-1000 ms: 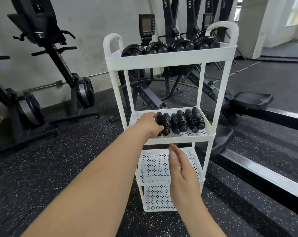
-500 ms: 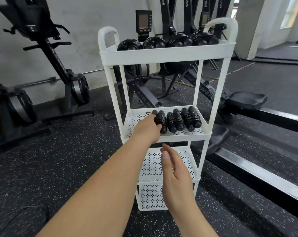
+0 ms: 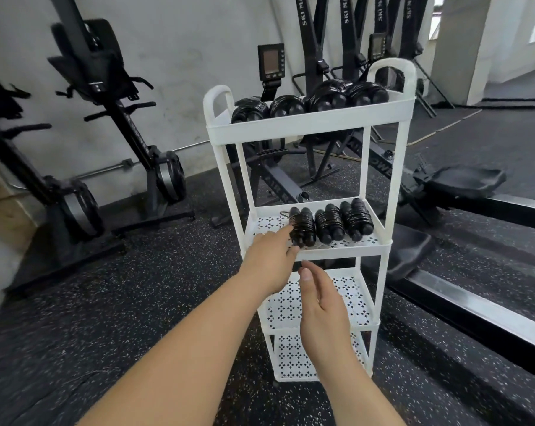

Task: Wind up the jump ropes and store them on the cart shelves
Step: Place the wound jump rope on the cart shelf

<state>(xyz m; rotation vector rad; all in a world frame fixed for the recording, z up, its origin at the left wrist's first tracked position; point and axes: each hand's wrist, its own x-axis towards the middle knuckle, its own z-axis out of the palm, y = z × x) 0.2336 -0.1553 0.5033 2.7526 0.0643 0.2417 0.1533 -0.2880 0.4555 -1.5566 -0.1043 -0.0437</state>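
Touching the leftmost rope (image 3: 303, 226): left hand (image 3: 272, 259), fingers stretched out, tips against its near end.
Right hand (image 3: 324, 309): fingers straight and together, holding nothing (it hovers before the third shelf).
Second shelf (image 3: 352, 245): three wound jump ropes (image 3: 329, 224) side by side, toward the right.
Top shelf (image 3: 309, 124): four more bundles (image 3: 330, 98).
Cart (image 3: 392, 63): white, standing on speckled black floor (image 3: 137, 302).
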